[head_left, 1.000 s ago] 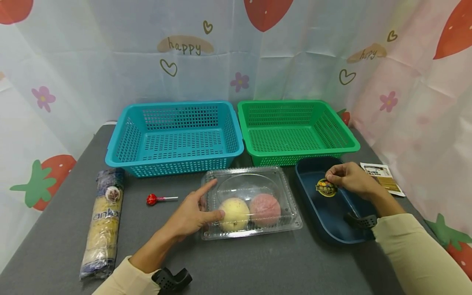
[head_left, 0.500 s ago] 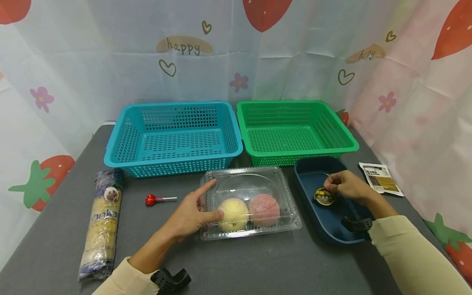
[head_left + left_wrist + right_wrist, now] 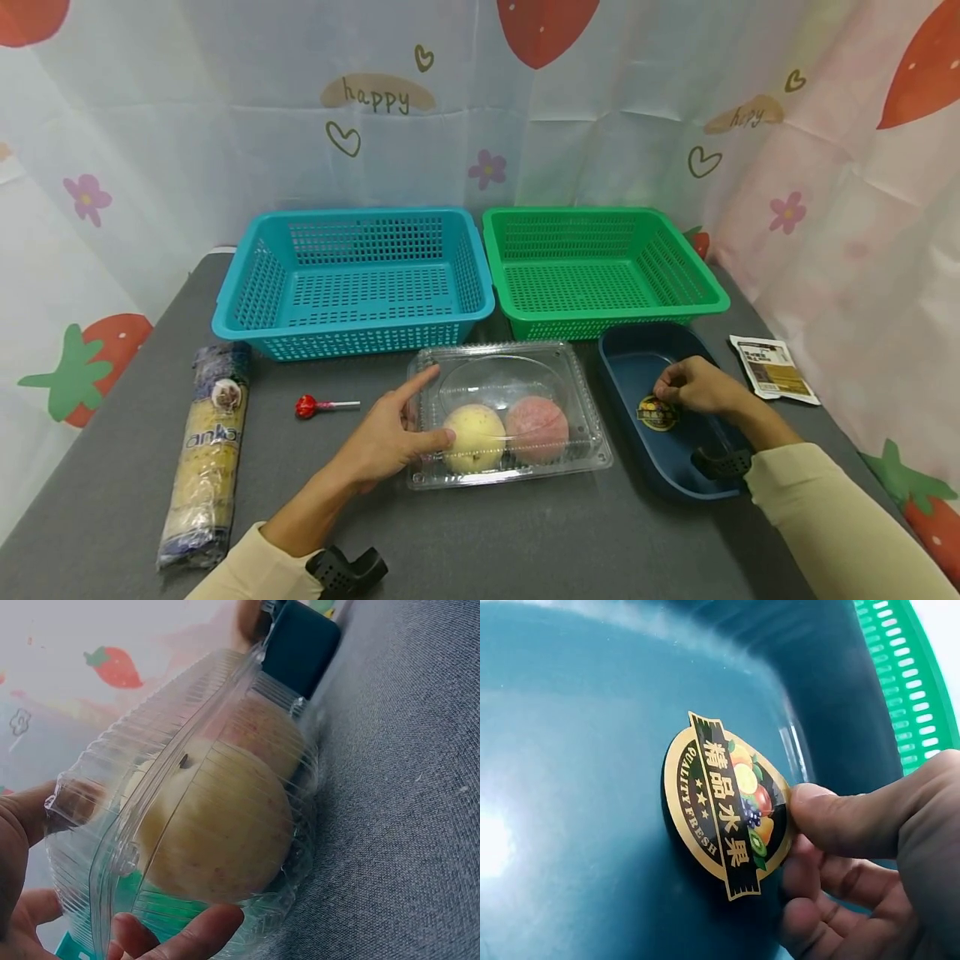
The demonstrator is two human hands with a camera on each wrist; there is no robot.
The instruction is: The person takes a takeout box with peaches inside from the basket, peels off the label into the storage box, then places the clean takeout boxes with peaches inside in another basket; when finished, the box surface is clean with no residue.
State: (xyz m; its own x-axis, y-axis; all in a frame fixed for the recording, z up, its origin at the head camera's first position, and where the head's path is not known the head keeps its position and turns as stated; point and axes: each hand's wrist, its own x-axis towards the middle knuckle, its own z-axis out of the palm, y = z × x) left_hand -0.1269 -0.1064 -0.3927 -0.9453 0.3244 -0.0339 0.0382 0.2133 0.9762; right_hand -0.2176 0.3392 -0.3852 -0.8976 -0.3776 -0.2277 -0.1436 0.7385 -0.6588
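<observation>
My left hand rests against the left end of a clear plastic clamshell box, index finger and thumb stretched along it. Inside lie a yellow, peach-like fruit and a pink one; the left wrist view shows the yellow fruit close up through the plastic. My right hand pinches the edge of a round black-and-gold fruit sticker between thumb and fingers. It holds the sticker over the floor of a dark blue oblong tray. Whether the sticker's underside touches the tray is hidden.
A blue basket and a green basket stand along the back. To the left lie a lollipop and a long plastic-wrapped roll. A flat printed sachet lies right of the tray.
My right hand and the sticker have shifted slightly left and toward me over the tray. The left hand and the clear box keep their place.
</observation>
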